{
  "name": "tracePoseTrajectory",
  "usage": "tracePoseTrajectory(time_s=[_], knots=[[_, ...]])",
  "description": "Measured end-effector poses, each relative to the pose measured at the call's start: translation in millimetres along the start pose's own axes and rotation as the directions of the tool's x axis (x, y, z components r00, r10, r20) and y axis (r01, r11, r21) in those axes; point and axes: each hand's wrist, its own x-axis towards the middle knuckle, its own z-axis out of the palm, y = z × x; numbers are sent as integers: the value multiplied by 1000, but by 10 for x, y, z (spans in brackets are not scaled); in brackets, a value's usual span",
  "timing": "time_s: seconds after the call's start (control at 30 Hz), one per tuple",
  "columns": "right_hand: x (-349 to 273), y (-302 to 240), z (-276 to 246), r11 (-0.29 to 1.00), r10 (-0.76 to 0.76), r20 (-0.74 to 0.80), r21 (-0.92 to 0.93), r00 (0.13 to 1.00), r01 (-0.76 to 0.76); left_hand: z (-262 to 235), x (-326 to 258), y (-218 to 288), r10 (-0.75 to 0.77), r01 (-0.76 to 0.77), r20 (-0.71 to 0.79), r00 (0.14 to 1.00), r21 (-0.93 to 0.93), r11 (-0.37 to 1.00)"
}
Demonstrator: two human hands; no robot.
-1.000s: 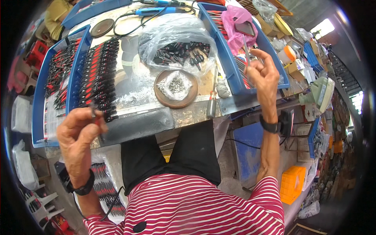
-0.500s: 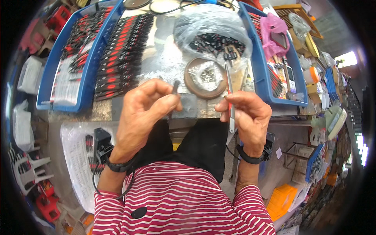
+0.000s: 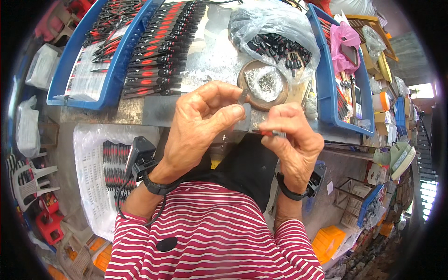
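My left hand is closed, pinching a small dark flat piece between thumb and forefinger over the table's front edge. To its right, my right hand is closed around a slim red-and-grey tool, pointing so that only a short part shows; the fingers hide the rest. Just beyond the hands stands a round brown dish holding small metal pins. Behind it lies a clear plastic bag, its mouth toward me, with many small black parts inside.
Black-and-red handles lie in a long row at the left, beside a blue tray of similar pieces. Another blue tray at the right carries a pink bag. Below the table, a plastic-lined white basket holds more handles.
The left hand has moved right and slightly up with the dark piece, closer to the right hand. The right hand has turned, so the long tool now shows only in part.
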Motion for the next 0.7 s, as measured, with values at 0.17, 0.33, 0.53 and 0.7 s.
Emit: tracePoseTrajectory(time_s=[0.17, 0.33, 0.53, 0.7], knots=[[-105, -25, 139, 921, 375, -91, 146, 923, -360, 32, 7, -60, -45, 45, -4, 999, -12, 999], [-136, 67, 277, 905, 397, -124, 220, 910, -364, 37, 11, -136, -115, 114, -6, 993, -42, 993], [-163, 154, 325, 857, 454, -69, 304, 888, -415, 11, 45, -252, -150, 148, -5, 989, -112, 983], [-162, 202, 325, 864, 454, -53, 269, 890, -425, -15, 67, -329, -189, 188, 9, 982, -156, 970]])
